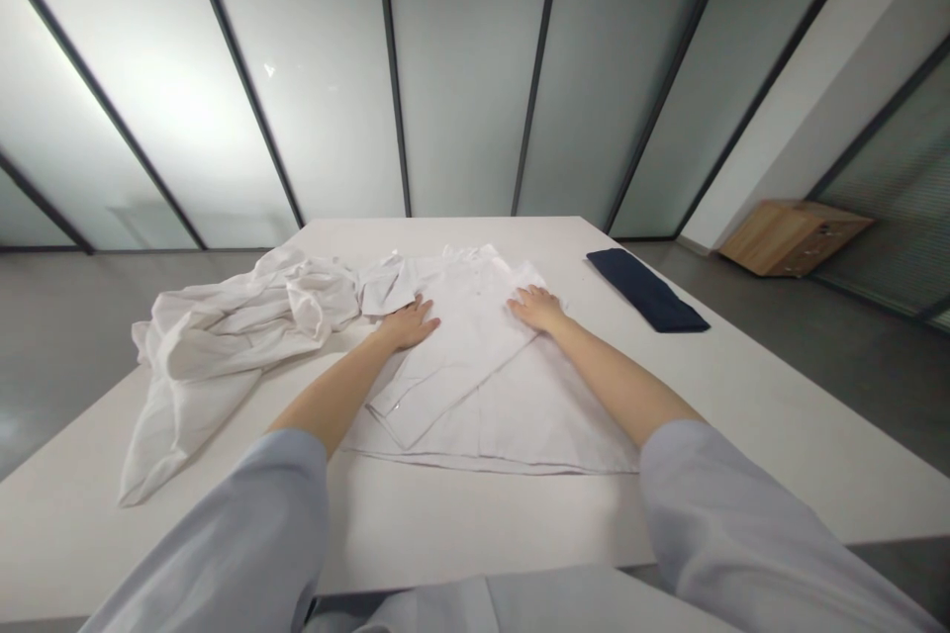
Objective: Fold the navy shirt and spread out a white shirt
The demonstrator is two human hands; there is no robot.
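Observation:
A white shirt (475, 386) lies spread on the white table (779, 415), its collar pointing away from me and one sleeve folded across the body. My left hand (410, 324) rests flat on the shirt's left shoulder area, fingers stretched out. My right hand (537, 308) lies flat on the right shoulder area, fingers spread. Neither hand holds anything.
A crumpled heap of white garments (237, 336) lies at the table's left, hanging toward the edge. A folded dark navy cloth (647, 290) sits at the far right of the table. A wooden cabinet (791, 235) stands on the floor at right. Glass partition walls rise behind.

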